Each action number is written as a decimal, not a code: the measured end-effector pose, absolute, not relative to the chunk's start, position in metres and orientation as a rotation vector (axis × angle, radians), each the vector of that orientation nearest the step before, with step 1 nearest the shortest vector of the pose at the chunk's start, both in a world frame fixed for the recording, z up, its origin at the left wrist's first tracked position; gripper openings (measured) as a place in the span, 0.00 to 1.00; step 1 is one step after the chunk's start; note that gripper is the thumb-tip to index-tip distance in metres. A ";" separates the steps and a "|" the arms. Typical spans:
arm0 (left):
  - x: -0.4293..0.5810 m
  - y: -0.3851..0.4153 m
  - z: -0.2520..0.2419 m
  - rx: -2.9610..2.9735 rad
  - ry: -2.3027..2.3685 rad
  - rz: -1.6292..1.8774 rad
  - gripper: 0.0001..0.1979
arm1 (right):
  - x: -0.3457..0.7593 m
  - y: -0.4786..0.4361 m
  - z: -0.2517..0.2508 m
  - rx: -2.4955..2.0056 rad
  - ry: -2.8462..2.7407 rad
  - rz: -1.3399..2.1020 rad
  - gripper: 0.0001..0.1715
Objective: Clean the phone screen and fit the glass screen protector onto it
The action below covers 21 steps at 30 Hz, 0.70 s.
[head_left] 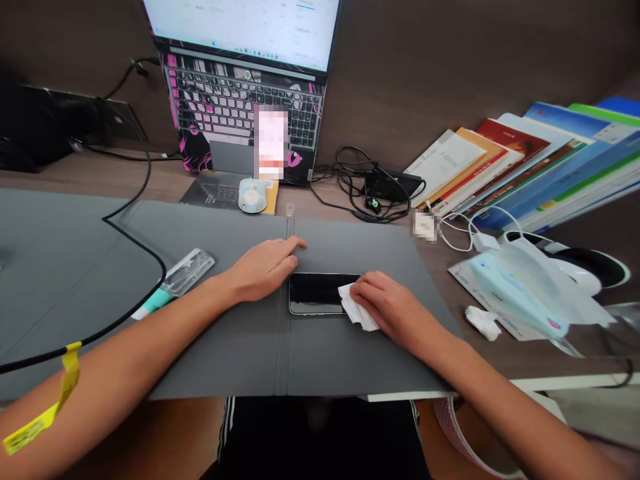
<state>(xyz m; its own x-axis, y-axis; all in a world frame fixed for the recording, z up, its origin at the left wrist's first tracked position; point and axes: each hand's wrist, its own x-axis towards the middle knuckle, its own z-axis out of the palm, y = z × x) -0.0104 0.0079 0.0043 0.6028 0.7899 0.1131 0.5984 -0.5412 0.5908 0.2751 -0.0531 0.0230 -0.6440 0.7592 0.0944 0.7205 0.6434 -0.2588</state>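
Note:
A smartphone [316,292] with a dark screen lies flat, long side across, on the grey desk mat [330,357]. My right hand [387,303] is closed on a crumpled white tissue [361,315], pressed over the phone's right end. That end is hidden by the hand and tissue. My left hand [267,265] rests on the mat beside the phone's upper left corner, index finger stretched out and holding nothing. Left of that wrist, partly behind the forearm, lie a clear plastic case [191,270] and a small teal-and-white item [151,303].
An open laptop [240,100] stands at the back, with a light blue mouse [253,195] before it. Coiled cables and a black adapter [393,187] lie beside leaning books [505,160]. A tissue pack [525,287] and crumpled tissue [483,323] sit right. A black cable [150,250] crosses the left.

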 end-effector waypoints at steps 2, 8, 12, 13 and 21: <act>-0.009 0.008 0.003 2.325 1.101 0.505 0.21 | 0.273 -0.046 0.022 -1.208 -2.673 0.258 0.14; -0.009 0.009 0.008 2.415 1.197 0.507 0.14 | 0.225 -0.019 0.015 -1.083 -2.760 0.181 0.11; -0.014 0.012 0.013 2.445 1.240 0.493 0.13 | 0.189 -0.016 0.012 -0.973 -2.823 0.153 0.09; -0.015 0.013 0.013 2.445 1.243 0.491 0.13 | 0.186 -0.016 0.011 -0.954 -2.831 0.153 0.09; -0.015 0.012 0.012 2.432 1.196 0.454 0.14 | 0.254 -0.034 0.012 -1.115 -2.700 0.189 0.11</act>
